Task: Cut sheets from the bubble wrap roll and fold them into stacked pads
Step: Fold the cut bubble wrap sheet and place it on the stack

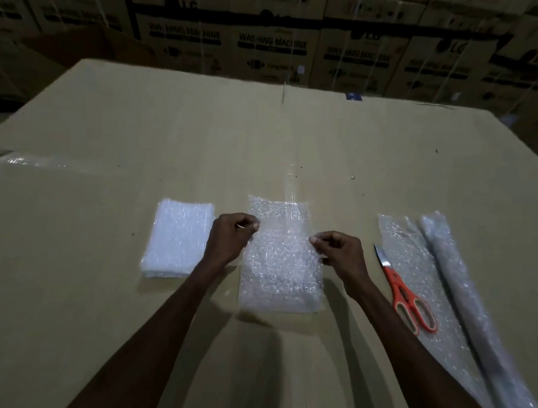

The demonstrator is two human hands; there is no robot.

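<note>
Overhead, stacked cardboard boxes (274,43) printed "WASHING MACHINE" fill the far background in dim light. Table (138,129): a broad flat cardboard surface, clear tape shining along its seams. Bubble wrap roll (466,303) lies at the right, running from far to near, its loose unrolled tail spread flat just left of the tube. Sheet of bubble wrap (280,269) sits at centre, near edge resting on the table, upper part drawn up between the two hands. Whether it is one layer or already doubled: cannot tell. Stack of folded pads (178,238) lies left of the sheet, white, rectangular, apart from the sheet but just beside the left wrist. Left hand (231,236): closed, thumb and fingers pinching the sheet's left edge. Right hand (338,251): closed likewise, pinching the sheet's right edge at about the same height. Both forearms reach in from the near edge. Scissors (405,295) with orange handles rest on the roll's unrolled tail, blades shut and pointing far-left, handles toward the near side, close to the right forearm but not touching it.
</note>
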